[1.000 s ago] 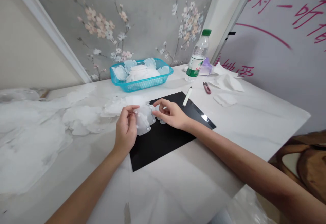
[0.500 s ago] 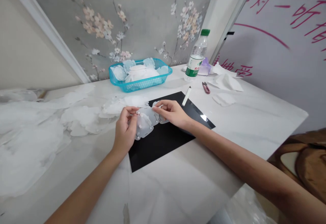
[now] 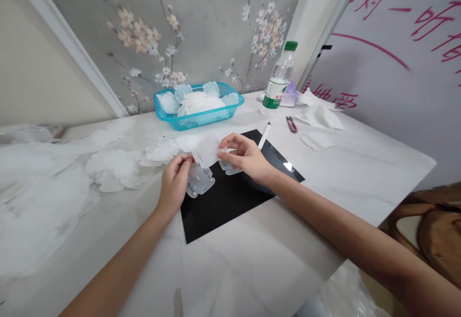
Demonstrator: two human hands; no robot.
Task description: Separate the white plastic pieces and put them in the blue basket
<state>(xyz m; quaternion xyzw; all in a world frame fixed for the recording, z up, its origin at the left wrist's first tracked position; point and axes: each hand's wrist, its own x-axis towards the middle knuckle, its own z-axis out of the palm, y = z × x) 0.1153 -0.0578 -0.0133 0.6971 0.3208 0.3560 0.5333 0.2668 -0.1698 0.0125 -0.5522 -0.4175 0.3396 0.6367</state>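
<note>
Red handwriting (image 3: 400,9) on the whiteboard (image 3: 392,96) is showing "对一听"; the label (image 3: 275,93) on the bottle (image 3: 282,69) is bearing "农", smaller print blurring.

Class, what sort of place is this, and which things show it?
Probably an indoor workroom, perhaps a classroom: a white marble-patterned table bears piled thin white pieces, and a pale board with magenta handwriting stands at the right.

White marbled table (image 3: 230,259): black sheet (image 3: 223,206), centre; blue basket (image 3: 207,119), far; bottle (image 3: 276,86) and snips (image 3: 292,124), far right; white pieces (image 3: 39,211), left.
</note>
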